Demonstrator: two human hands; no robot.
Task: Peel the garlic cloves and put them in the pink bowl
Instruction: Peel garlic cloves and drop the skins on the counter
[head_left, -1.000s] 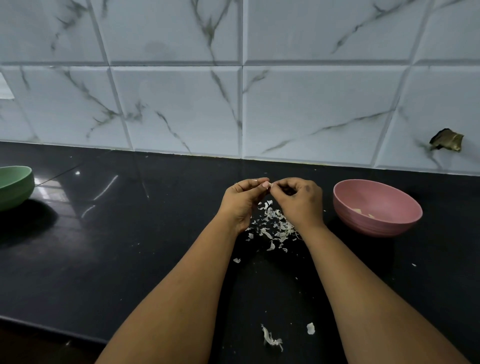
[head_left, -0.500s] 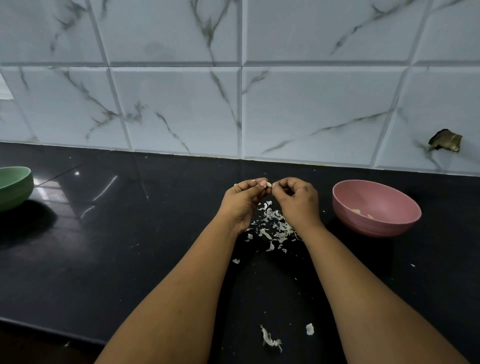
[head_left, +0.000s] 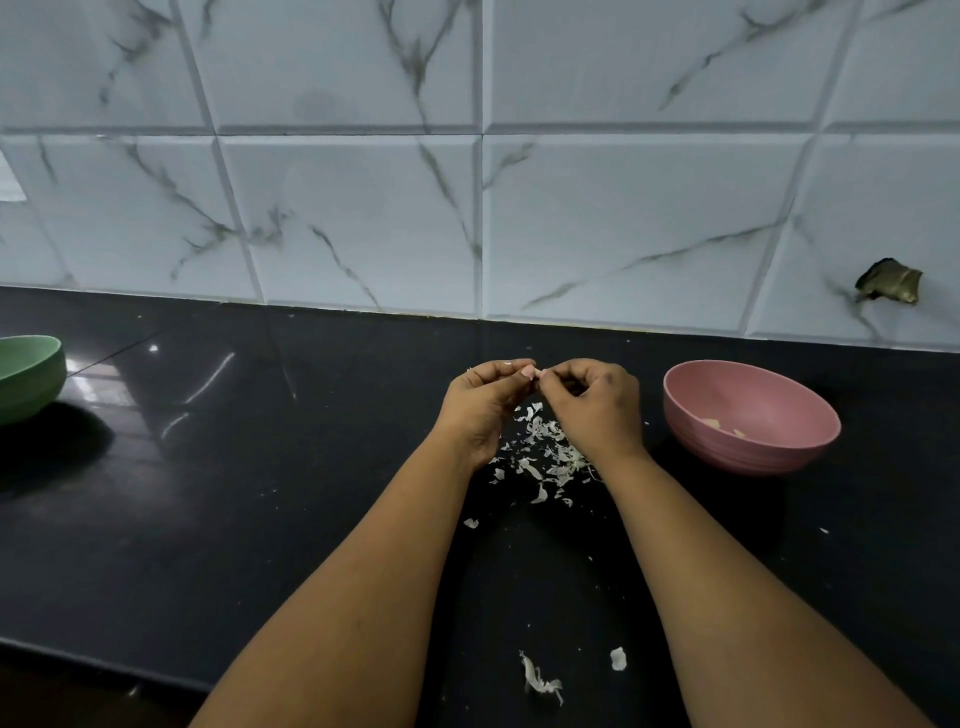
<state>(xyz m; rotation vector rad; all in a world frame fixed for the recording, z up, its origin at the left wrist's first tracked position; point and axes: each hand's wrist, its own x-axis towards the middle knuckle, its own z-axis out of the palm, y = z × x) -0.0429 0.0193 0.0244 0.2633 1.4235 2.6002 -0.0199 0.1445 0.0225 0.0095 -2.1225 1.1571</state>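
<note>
My left hand (head_left: 483, 402) and my right hand (head_left: 597, 402) meet fingertip to fingertip above the black counter. Between them they pinch a small garlic clove (head_left: 535, 372); only a pale tip of it shows, the rest is hidden by my fingers. Below my hands lies a pile of white garlic skins (head_left: 545, 452). The pink bowl (head_left: 748, 447) stands to the right of my right hand, apart from it, with a few pale peeled pieces (head_left: 719, 426) inside.
A green bowl (head_left: 28, 376) sits at the far left edge of the counter (head_left: 234, 493). Loose skin scraps (head_left: 540, 680) lie near the front between my forearms. A tiled marble-pattern wall runs behind, with a dark chipped hole (head_left: 888, 281) at right.
My hands have stayed in place over the skin pile; only the fingertips have shifted slightly on the clove.
</note>
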